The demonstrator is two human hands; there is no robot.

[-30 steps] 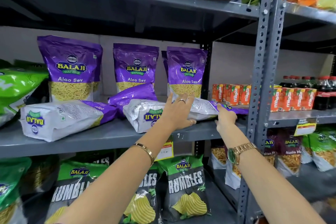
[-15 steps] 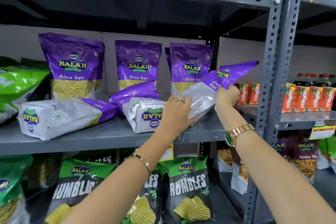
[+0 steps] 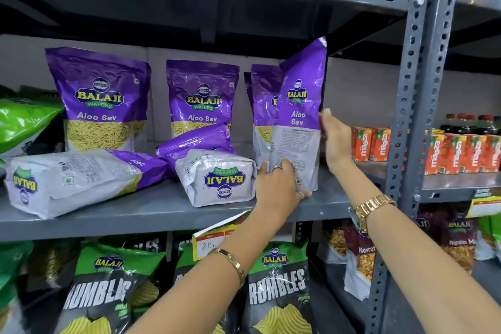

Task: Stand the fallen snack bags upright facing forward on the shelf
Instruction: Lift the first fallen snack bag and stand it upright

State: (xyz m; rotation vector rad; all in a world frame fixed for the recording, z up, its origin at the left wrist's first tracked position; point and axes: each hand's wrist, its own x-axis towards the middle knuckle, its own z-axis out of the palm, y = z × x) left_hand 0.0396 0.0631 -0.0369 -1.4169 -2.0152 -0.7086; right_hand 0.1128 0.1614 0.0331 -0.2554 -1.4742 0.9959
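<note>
A purple Aloo Sev bag (image 3: pixel 298 116) is standing nearly upright at the right end of the grey shelf (image 3: pixel 162 211), its long axis vertical with the top leaning slightly right, and its narrow side panel, not its front, is turning toward the viewer. The left hand (image 3: pixel 276 187) is reaching in palm down, its fingers (image 3: pixel 284 168) clasping the bag's lower near edge where the base is meeting the shelf. The right hand (image 3: pixel 334 138) is standing edge-on against the bag's right side at mid-height, its fingers (image 3: pixel 325 116) pressing flat on the film rather than wrapping it; both forearms are stretching up from the near bottom.

To the left, two bags are lying flat with long axes running front to back: a white-bottomed one (image 3: pixel 217 179) just beside the left hand, base toward the viewer, and another (image 3: pixel 76 179) further left. A purple bag (image 3: pixel 198 141) is leaning tilted behind them. Three upright bags (image 3: pixel 100 100) are facing forward along the far wall.
</note>
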